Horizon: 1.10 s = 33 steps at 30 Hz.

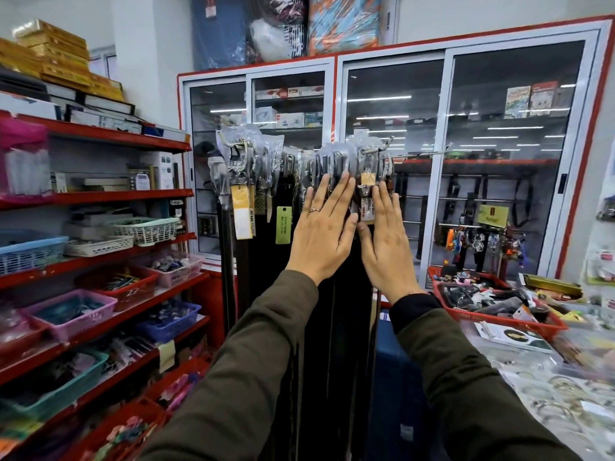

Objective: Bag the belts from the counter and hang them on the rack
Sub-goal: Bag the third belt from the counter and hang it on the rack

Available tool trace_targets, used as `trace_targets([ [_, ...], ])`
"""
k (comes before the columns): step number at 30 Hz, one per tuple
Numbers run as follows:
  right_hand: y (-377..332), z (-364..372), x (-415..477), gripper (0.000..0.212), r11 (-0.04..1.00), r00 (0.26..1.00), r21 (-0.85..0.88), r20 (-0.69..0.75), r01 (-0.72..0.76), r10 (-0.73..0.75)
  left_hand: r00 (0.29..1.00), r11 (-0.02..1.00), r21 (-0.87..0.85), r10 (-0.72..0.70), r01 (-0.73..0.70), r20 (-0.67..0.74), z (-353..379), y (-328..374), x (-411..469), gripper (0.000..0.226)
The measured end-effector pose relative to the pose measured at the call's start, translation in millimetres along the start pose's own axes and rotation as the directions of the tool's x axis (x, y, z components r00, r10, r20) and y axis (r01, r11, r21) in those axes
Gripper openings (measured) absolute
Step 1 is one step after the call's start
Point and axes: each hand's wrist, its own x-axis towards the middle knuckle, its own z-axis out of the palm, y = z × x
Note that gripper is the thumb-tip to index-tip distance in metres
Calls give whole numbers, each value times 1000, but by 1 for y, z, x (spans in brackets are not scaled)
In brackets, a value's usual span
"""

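Note:
Several dark belts [286, 201] in clear plastic bags hang side by side from a metal rack peg [416, 155] in front of a glass cabinet. Yellow and green price tags dangle from them. My left hand [324, 231], with a ring on one finger, lies flat against the bagged belts with fingers straight and holds nothing. My right hand [382, 247] presses flat on the belts just to the right of it, below a tan-tagged buckle [367, 181]. The thumbs of both hands nearly touch. The belts' lower lengths drop behind my sleeves.
Red shelves [100, 194] with baskets of small goods fill the left side. A counter at right carries a red tray [499, 314] of dark items and several bangles [552, 390]. A glass cabinet [446, 161] stands behind the rack, with a keyring stand [482, 241] before it.

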Motion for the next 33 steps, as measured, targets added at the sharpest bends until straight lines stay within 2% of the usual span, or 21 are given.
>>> trace_targets([
  [3, -13, 9, -5, 63, 997, 996, -36, -61, -62, 59, 997, 999, 27, 21, -19, -70, -17, -7, -12, 59],
  [7, -38, 21, -11, 61, 996, 989, -89, -148, -5, -8, 982, 996, 90, 3, 14, -190, -40, -28, -25, 60],
  [10, -63, 34, -12, 59, 996, 987, -27, -134, 86, -89, 969, 996, 72, -36, 55, -244, -58, -47, -35, 60],
  [14, -98, 55, -13, 59, 984, 983, 38, -64, 177, -174, 964, 993, 50, -95, 110, -249, -78, -81, -56, 59],
  [17, -120, 74, -14, 60, 972, 972, -4, 17, 236, -236, 965, 986, 38, -153, 164, -213, -88, -105, -74, 61],
  [21, -136, 98, -16, 59, 943, 950, -144, 137, 301, -282, 980, 984, 36, -170, 174, -108, -93, -127, -86, 64],
  [27, -131, 114, -11, 62, 916, 962, -317, 197, 245, -190, 988, 991, 55, -126, 121, 95, -84, -144, -83, 67],
  [33, -127, 112, -9, 67, 904, 954, -356, 259, 238, -149, 978, 988, -3, -150, 152, 145, -76, -137, -80, 70],
])
